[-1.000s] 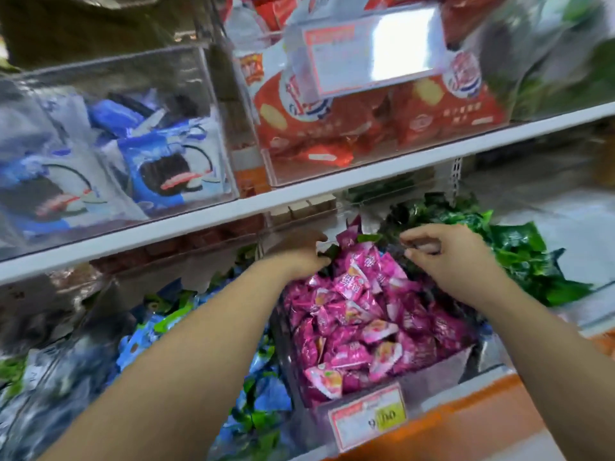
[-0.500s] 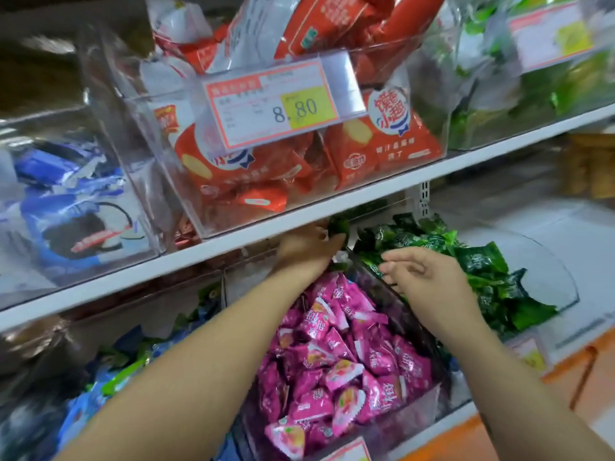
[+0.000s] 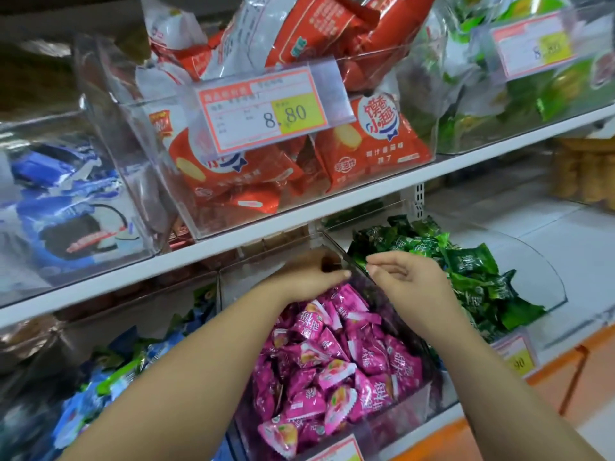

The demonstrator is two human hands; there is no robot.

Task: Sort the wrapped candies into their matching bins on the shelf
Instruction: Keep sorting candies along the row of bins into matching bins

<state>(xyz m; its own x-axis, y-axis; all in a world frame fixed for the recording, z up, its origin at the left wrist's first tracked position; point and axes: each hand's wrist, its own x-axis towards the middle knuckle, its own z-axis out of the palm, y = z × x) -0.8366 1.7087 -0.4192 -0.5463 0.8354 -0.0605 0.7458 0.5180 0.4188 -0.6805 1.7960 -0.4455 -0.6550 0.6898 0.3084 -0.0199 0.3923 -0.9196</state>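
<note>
Okay, both hands sit at center frame. Left hand [image 3: 307,274] is over the back of the pink candies [image 3: 336,361], fingers reaching right to the clear divider [image 3: 340,250]; can't tell its grip. Right hand [image 3: 407,277] is loosely curled, nothing visible inside, just beside the green candies [image 3: 472,271] at center right.

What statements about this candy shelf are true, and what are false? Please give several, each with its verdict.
1. The pink wrapped candies fill a clear plastic bin under the white shelf board. True.
2. The green wrapped candies lie left of the pink ones. False: they lie to their right.
3. The orange-framed price tag in front of the red snack packets reads 8.80. True.
4. Both hands reach above the white shelf board. False: the left hand and the right hand are below it, near the back of the pink candies' bin.
</note>
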